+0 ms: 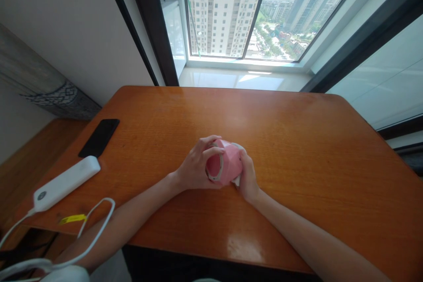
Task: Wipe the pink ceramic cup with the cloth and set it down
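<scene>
Head: curled hands (pixel 194 165) (pixel 248 178) around pink object (pixel 232 165)

Before us we see a wooden bench (pixel 317 150) of orange-brown colour, with rounded far corners and a soft patch of light near its front edge. Beyond it, between dark frames (pixel 147 13), there is a window (pixel 257 16), which shows us a tall pale building (pixel 216 13) and some greenery (pixel 274 33) far below. On our left are a white wall (pixel 76 17), a grey patterned curtain (pixel 42 72) and brown wooden floor (pixel 42 145).
</scene>
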The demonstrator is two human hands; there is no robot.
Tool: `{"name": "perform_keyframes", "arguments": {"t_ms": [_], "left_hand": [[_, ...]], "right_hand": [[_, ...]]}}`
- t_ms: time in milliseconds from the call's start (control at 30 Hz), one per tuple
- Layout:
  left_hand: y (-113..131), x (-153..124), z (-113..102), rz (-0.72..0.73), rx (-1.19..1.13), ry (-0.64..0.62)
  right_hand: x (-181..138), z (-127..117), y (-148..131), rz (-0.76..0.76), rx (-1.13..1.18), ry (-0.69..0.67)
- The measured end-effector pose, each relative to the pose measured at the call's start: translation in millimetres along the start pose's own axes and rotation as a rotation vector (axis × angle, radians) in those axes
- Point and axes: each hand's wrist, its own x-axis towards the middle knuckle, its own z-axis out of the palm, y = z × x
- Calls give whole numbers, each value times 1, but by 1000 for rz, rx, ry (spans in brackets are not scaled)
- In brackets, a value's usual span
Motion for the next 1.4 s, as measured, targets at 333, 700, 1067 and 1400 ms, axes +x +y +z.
{"name": "perform_keyframes", "arguments": {"t_ms": [333, 700, 1067, 1400], "left_hand": [[7, 0, 8, -353, -997, -175], [7, -6, 2, -181, -532, -171], [-2, 4, -14, -24, -118, -202], [-8, 1, -11, -93, -229, -108]], "right_hand": [[5, -14, -3, -901, -817, -439], [-2, -8, -11, -225, -321, -119], [10, 1, -19, 320, 157, -68], [5, -8, -8, 125, 0, -100]]}}
